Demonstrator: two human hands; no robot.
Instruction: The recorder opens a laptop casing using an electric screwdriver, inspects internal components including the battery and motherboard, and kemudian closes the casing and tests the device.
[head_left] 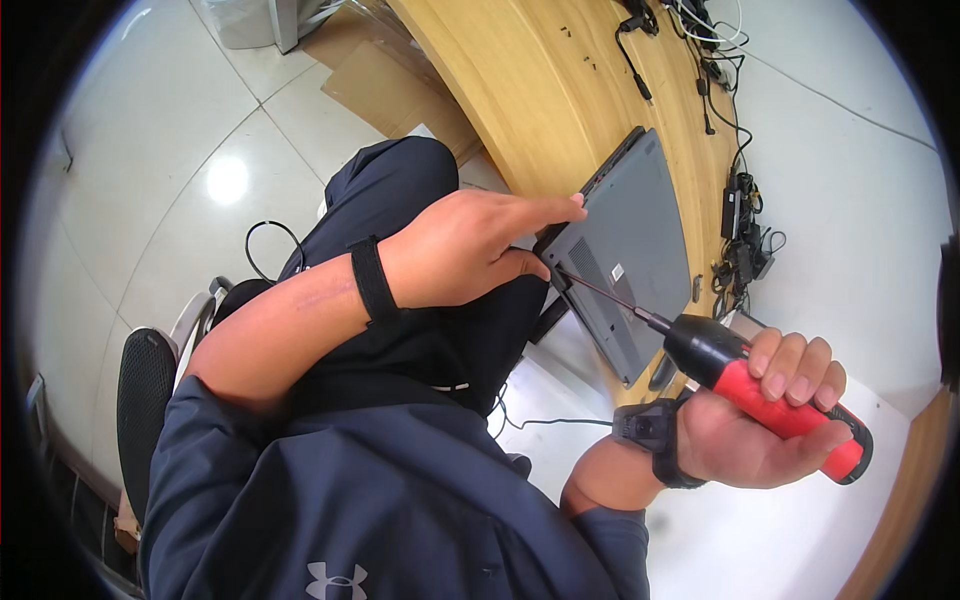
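A grey laptop (640, 230) lies with its vented underside up at the desk's front edge, set at a slant. My left hand (470, 245) pinches its near left corner, index finger along the edge and thumb by the corner. In my right hand (770, 430) is a red and black electric screwdriver (740, 385), fingers wrapped round the grip. Its long thin bit points left across the underside, the tip beside my left thumb at the corner. Whether the tip sits in a screw is too small to tell.
The wooden desk (520, 80) bears several tiny dark screws (590, 65) and a black cable (640, 75). Black adapters and tangled cords (740, 235) run along its far right side by the white wall. Cardboard (385, 90) stands on the tiled floor, left of the desk.
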